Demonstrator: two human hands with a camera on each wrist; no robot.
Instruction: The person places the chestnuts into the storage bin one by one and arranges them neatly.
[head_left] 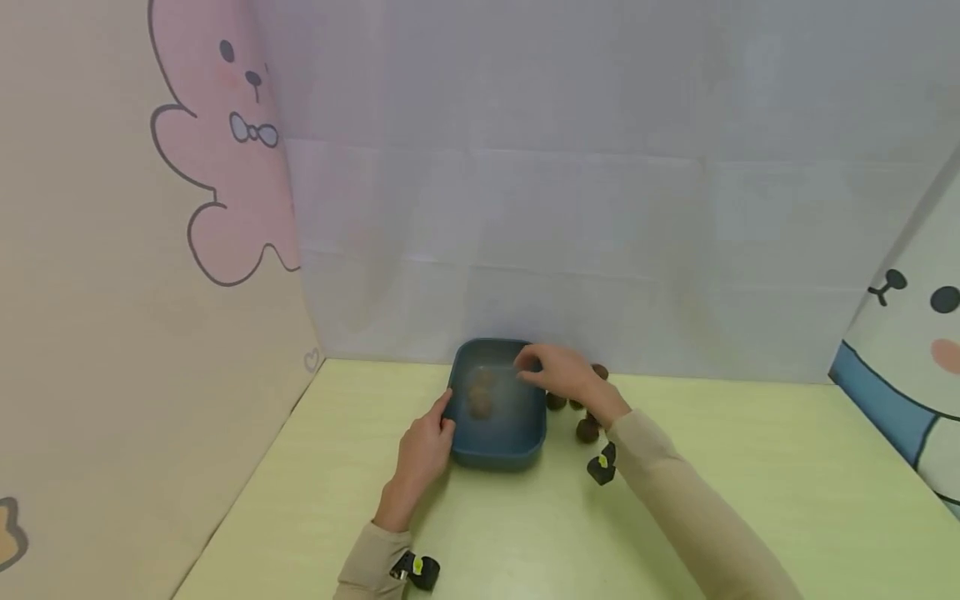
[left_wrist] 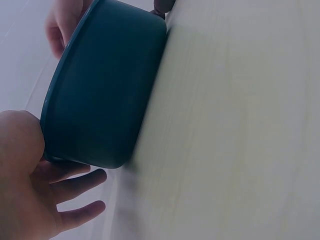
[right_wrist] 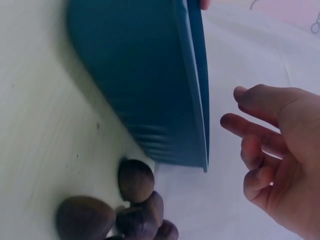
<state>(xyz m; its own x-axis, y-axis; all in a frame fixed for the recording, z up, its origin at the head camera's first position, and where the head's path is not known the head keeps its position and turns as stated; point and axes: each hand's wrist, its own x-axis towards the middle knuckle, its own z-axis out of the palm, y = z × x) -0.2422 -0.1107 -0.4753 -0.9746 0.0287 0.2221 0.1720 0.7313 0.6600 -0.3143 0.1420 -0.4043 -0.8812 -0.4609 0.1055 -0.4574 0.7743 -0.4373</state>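
A dark blue-green plastic bin (head_left: 495, 459) stands on the table near the back wall. My left hand (head_left: 423, 450) holds its left side; in the left wrist view the thumb is at the rim and the other fingers spread along the outside. Over the bin's right rim hovers my right hand (head_left: 558, 371), fingers loosely bent, with nothing between them in the right wrist view. Several chestnuts (right_wrist: 136, 181) lie on the table right of the bin, partly hidden by the right arm in the head view. Inside the bin, blurred brownish shapes (head_left: 481, 396) show; their kind is unclear.
A pale yellow-green table (head_left: 750, 467) spreads around the bin. White sheeting (head_left: 495, 208) hangs right behind it. A panel with a pink cartoon animal (head_left: 232, 167) borders the left side, and another cartoon panel (head_left: 915, 333) the right. Small black devices (head_left: 602, 465) sit at both wrists.
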